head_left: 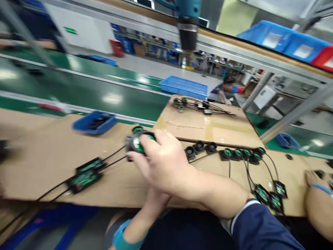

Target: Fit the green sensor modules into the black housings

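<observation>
The right hand (169, 161) pinches a round green-and-black part (138, 145) between thumb and fingers, above cardboard (49, 146); the left hand (157, 199) is beneath, fingers hidden, their state unclear; handling seems underway, calling for steadiness.

The brown worktop (39, 146) carries a blue tray (93, 130) at ten o'clock, circuit boards (85, 178) at nine and four, and black round parts (237, 155) at three.

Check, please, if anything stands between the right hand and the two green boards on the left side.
Nothing visible blocks the way from the right hand to the boards. Only two thin black cables cross the gap, over the cardboard; the blue tray lies farther back.
</observation>
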{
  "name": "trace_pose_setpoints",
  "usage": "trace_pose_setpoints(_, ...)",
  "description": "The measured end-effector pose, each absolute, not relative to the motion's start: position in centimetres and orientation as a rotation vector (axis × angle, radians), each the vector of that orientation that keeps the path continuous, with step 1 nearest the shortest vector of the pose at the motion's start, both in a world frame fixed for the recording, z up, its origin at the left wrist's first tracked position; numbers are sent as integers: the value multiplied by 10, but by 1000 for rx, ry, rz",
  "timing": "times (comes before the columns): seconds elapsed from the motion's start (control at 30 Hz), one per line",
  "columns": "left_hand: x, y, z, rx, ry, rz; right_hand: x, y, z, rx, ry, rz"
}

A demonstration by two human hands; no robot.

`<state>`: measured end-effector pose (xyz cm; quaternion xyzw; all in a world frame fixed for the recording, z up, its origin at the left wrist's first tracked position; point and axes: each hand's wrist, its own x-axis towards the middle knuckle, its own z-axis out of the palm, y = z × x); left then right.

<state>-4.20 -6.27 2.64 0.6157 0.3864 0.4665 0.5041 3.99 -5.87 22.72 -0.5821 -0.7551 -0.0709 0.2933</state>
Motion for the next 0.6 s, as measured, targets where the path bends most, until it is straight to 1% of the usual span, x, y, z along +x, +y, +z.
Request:
trace_pose_setpoints(0.13, -28, -57, 88, 1455, 834, 1010, 44, -43, 284, -1548, -1897, -333)
trace_pose_setpoints(0.2, -35, -68, 124, 1306, 680, 895, 52, -29, 297, -1567, -1856, -306)
trace_pose_setpoints(0.27, -46, -80, 150, 1084, 485, 784, 61, -9, 297, -1622, -1825, -248)
trace_pose_setpoints(0.33, -60, -85, 160, 865, 339, 710, 65, 19, 280, -1724, -1834, -175)
trace_pose_setpoints(0.4, -80, -81, 154, 726, 333, 698, 59, 50, 253, -1837, -1883, -83)
trace_pose_setpoints(0.5, -123, -58, 135, 738, 617, 712, 35, 93, 209, -1940, -1948, 57)
trace_pose_setpoints(0.6, -177, -13, 126, 1016, 1077, 746, 2, 134, 179, -2000, -1919, 139)
